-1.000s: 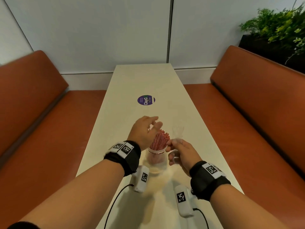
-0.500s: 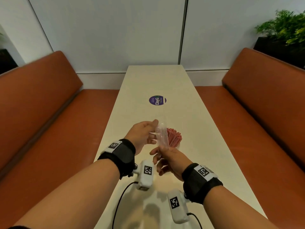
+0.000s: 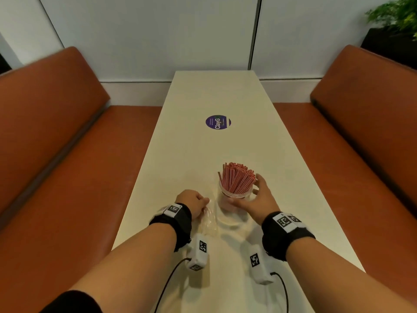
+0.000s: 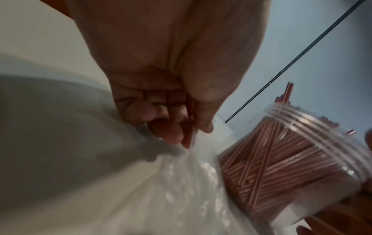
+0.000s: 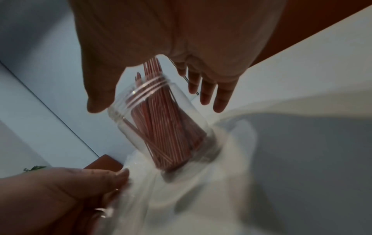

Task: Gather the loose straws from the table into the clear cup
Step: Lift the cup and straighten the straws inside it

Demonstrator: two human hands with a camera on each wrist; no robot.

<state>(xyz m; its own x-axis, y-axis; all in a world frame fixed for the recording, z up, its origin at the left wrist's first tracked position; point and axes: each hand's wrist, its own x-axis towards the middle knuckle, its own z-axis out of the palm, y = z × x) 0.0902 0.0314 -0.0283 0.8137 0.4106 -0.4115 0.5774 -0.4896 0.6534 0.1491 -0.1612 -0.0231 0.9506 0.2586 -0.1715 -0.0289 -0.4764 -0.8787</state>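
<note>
The clear cup [image 3: 234, 199] stands on the table, packed with red straws [image 3: 237, 179] that lean out over its rim. My right hand [image 3: 246, 190] spans the cup with straight fingers, thumb on the near side and fingers at the far right. In the right wrist view my right hand [image 5: 154, 98] is spread around the cup [image 5: 161, 127]. Left of the cup, my left hand [image 3: 203, 202] pinches a crumpled clear plastic bag [image 3: 209, 222] lying on the table. The left wrist view has the left hand [image 4: 193, 133] curled on the bag [image 4: 191, 182] beside the cup [image 4: 302, 159].
The long cream table [image 3: 203, 154] carries a round purple sticker [image 3: 218, 122] further out. Orange benches run along the left [image 3: 56, 154] and right [image 3: 361, 143] sides. A plant [image 3: 397, 12] sits at the far right corner.
The clear bag, held up between both hands half a second ago, is now down on the table in my left hand. My right hand has let it go and moved round the cup.
</note>
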